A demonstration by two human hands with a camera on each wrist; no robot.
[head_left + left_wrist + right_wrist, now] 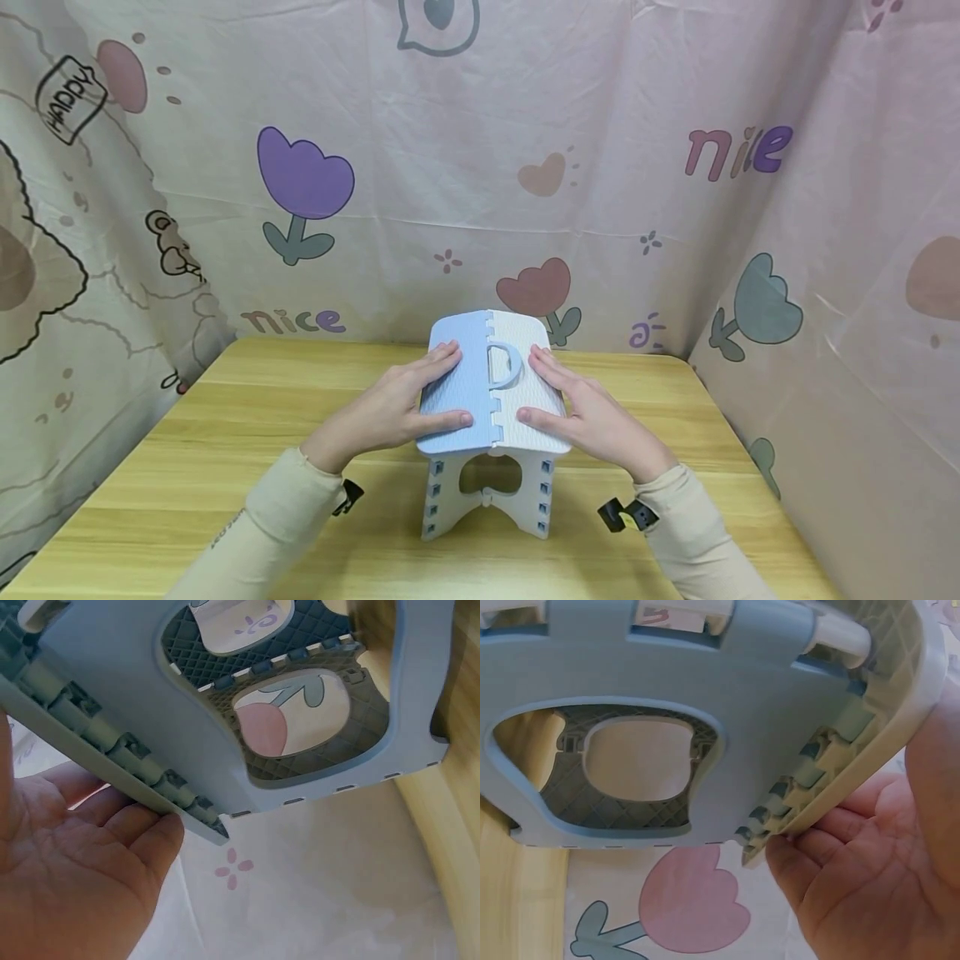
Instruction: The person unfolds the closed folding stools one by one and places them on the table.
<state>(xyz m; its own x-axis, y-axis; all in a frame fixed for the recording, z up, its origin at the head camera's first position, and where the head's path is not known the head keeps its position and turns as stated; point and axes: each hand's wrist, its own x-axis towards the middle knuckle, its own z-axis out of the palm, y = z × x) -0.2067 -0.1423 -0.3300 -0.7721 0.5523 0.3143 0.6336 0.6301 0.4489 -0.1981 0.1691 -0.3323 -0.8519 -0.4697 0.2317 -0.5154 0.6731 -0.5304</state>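
Observation:
A small folding step stool (480, 417) stands unfolded on the table, its top split into a light-blue half and a white half. A blue loop handle (516, 367) lies flat over the seam. My left hand (397, 404) rests on the blue half with its fingers and thumb spread. On the white half lies my right hand (596, 412), fingers likewise extended. In the left wrist view, the blue side panel (217, 742) and hinges show beside the palm (75, 862). The right wrist view shows the hinged underside edge (810, 780) next to the right palm (855, 877).
The wooden-patterned table (300, 400) extends on both sides of the stool. A printed curtain (420, 167) with flowers and lettering hangs behind the table and along its sides. Dark straps (628, 515) sit at both wrists.

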